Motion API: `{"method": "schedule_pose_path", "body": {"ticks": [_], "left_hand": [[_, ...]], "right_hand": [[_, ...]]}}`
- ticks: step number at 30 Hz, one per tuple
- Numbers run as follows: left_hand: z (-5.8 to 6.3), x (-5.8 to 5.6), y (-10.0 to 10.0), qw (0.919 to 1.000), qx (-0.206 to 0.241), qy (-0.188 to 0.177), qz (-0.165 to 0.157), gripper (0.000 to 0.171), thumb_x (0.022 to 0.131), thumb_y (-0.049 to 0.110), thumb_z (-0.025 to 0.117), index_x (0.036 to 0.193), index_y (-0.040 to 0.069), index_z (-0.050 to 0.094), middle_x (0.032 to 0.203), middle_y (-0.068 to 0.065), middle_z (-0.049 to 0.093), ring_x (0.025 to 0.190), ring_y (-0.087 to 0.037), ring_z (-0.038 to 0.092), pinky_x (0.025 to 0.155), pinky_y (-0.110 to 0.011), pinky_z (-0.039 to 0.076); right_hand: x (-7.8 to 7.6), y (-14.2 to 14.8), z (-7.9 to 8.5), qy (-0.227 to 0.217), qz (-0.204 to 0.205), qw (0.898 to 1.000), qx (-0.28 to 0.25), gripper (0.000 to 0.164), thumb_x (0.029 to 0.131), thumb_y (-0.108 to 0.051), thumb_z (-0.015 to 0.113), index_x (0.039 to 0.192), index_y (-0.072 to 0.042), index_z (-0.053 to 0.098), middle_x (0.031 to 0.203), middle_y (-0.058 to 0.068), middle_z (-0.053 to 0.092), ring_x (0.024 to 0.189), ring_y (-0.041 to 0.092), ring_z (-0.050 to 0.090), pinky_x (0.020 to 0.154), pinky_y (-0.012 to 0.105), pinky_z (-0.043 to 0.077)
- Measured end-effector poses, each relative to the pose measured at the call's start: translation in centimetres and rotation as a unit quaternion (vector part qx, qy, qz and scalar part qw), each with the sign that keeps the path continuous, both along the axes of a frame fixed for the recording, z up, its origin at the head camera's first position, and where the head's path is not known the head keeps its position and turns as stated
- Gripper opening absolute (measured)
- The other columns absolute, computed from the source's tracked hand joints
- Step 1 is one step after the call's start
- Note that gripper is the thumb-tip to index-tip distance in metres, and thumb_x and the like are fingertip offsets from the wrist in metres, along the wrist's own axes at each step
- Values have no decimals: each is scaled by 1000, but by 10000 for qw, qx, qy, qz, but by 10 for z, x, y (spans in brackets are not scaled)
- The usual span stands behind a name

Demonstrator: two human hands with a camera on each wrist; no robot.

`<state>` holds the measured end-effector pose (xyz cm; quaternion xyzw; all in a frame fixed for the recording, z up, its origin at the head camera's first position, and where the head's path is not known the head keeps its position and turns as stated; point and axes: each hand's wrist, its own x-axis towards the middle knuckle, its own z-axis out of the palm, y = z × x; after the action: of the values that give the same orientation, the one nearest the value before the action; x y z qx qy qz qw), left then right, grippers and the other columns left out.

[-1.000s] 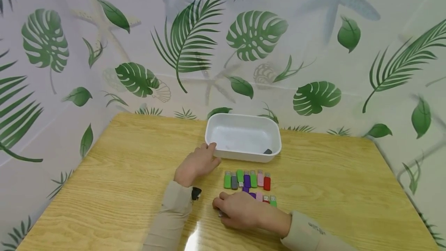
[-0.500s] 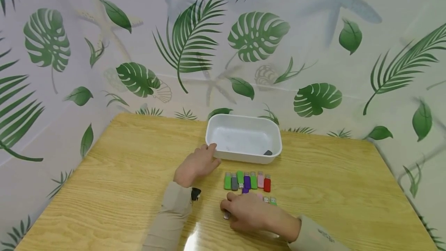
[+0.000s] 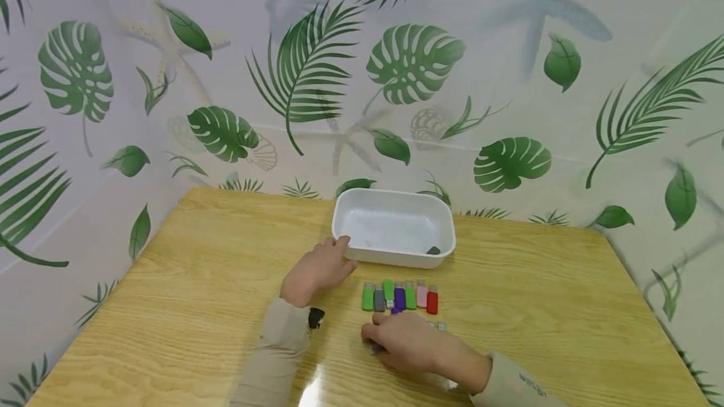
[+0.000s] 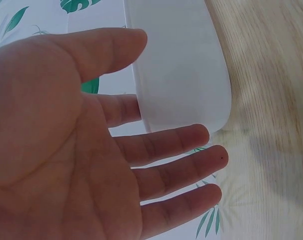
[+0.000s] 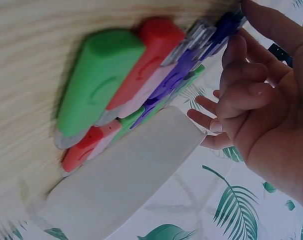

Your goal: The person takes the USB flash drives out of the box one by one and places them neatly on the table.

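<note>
My left hand [image 3: 317,272] reaches to the near left corner of a white plastic tub [image 3: 396,259], its fingers nearly straight. In the left wrist view the index fingertip is hidden behind the tub's edge. With thumb and fingers my right hand [image 3: 410,341] pinches a purple USB flash drive [image 5: 225,27] at the left end of the nearer row; much of it is hidden. Green [image 5: 101,82] and red [image 5: 154,45] drives lie along that row, mostly covered by my hand in the head view. Beyond is a row of several drives, including a grey one [image 3: 379,299].
One dark drive [image 3: 433,250] lies inside the tub at its front right corner. The wooden table [image 3: 537,306] extends to both sides. A leaf-patterned cloth [image 3: 339,80] covers the wall close behind the tub.
My right hand has slid a little to the right, covering more of the nearer row. My left hand stays at the tub's corner.
</note>
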<state>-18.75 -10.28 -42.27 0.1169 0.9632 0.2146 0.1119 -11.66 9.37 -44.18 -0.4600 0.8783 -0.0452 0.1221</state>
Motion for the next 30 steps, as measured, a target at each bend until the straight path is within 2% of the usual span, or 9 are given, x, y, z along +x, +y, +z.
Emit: {"method": "schedule_pose_path", "body": {"ticks": [8, 12, 15, 19, 22, 26, 30], "left_hand": [[-1, -1, 0, 10000, 9, 56, 16, 56, 104, 33, 50, 151, 8, 36, 143, -24, 46, 128, -41, 50, 99, -54, 46], [-2, -1, 0, 10000, 49, 67, 24, 55, 103, 32, 52, 150, 8, 37, 143, -25, 47, 127, -42, 50, 99, -55, 46], [-3, 0, -1, 9999, 76, 92, 20, 54, 102, 31, 53, 149, 8, 38, 141, -25, 48, 125, -42, 52, 98, -55, 47], [-5, 1, 2, 9999, 97, 41, -8, 55, 102, 31, 53, 150, 8, 37, 141, -25, 48, 125, -42, 52, 98, -55, 47], [-5, 2, 3, 9999, 140, 20, -13, 57, 102, 30, 54, 150, 7, 37, 142, -26, 47, 127, -43, 51, 100, -56, 46], [-6, 2, 4, 9999, 140, 51, 35, 57, 101, 30, 55, 150, 5, 37, 142, -26, 47, 127, -42, 51, 100, -55, 46], [-6, 1, 6, 9999, 73, 47, 60, 58, 102, 30, 55, 150, 6, 36, 143, -25, 47, 127, -41, 52, 100, -54, 46]], "right_hand": [[-2, 1, 0, -48, -150, 9998, -127, 12, 90, -19, 72, 100, -19, 65, 84, -9, 55, 65, 1, 44, 58, 19, 42], [-2, 5, 4, -414, -476, 9973, -375, 18, 89, -21, 73, 106, -19, 68, 91, -8, 60, 70, 1, 48, 63, 20, 46], [-3, 10, 10, -887, -851, 9902, -668, 23, 90, -24, 73, 111, -18, 68, 94, -10, 62, 74, 0, 50, 66, 20, 47], [-5, 22, 18, -1420, -1272, 9756, -1085, 28, 92, -24, 71, 117, -13, 67, 81, -12, 59, 66, 0, 50, 60, 20, 45], [-9, 35, 25, -1440, -1390, 9704, -1351, 28, 93, -21, 70, 118, -10, 66, 73, -12, 55, 61, 2, 48, 55, 21, 43], [-17, 54, 34, -1373, -1587, 9652, -1561, 28, 94, -22, 69, 118, -9, 65, 75, -11, 55, 62, 3, 48, 55, 22, 43], [-26, 73, 41, -1402, -1918, 9543, -1814, 28, 96, -23, 66, 120, -7, 64, 75, -7, 56, 60, 6, 49, 53, 23, 43]]}}
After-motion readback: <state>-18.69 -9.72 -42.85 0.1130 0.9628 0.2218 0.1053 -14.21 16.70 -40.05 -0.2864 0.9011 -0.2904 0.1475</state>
